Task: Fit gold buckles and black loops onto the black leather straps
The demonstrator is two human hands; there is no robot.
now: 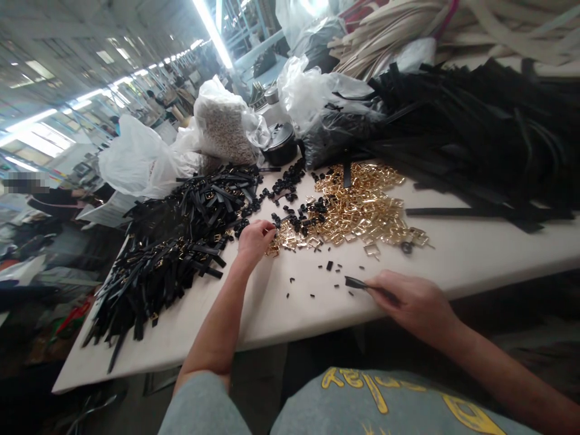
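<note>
Right across the middle of the frame spreads the pale table [272,314], loaded along its far side! Upper right, a great heap of long black strips [475,133] sprawls over it. Over on the left, another big pile, black straps [181,229], with gold buckles glinting among them. Just right of centre, a bright scatter of gold frames [362,211], and beyond, upper centre, a clear bag [222,127] full of small pale pieces.

Now the hands! Lower right, the right hand [410,296] has its fingers closed on a short black strip [356,283], the tip poking out leftward above the tabletop. Centre frame, the left hand [255,238] is at the near edge of the gold frames, fingertips close together; whether they pinch anything, I cannot tell. Small black loops [312,214] lie just beyond it, and smallest of all, tiny black bits [312,296] dot the bare patch between the hands.
</note>
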